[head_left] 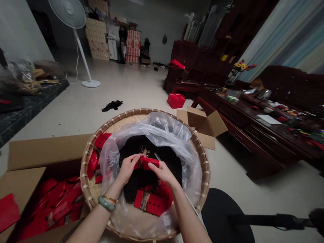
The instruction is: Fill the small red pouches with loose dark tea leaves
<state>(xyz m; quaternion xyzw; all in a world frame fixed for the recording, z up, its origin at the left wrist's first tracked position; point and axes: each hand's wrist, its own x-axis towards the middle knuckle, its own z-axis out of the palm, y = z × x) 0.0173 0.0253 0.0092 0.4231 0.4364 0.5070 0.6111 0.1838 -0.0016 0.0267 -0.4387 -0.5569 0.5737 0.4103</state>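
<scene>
Both hands grip one small red packet [149, 161] above a round woven bamboo basket [207, 165]. My left hand [128, 168], with bracelets at its wrist, pinches the packet's left end. My right hand [166, 173] holds the other end, thumb in front. A clear plastic bag [193, 157] lines the basket and contains a dark, loose, leaf-like material [172, 155]. A slim metallic handle [157, 156] sticks up from it behind the packet. Nearer me, a red packet with dark dots [151, 203] lies inside the bag. More red packets [93, 161] rest along the basket's left side.
At left stands an open cardboard box [49, 148] full of red packets [58, 203]. Another open box [216, 123] sits beyond the basket, near a long wooden table [234, 123]. A black round base [227, 222] is at right. Farther off is a white fan [82, 53].
</scene>
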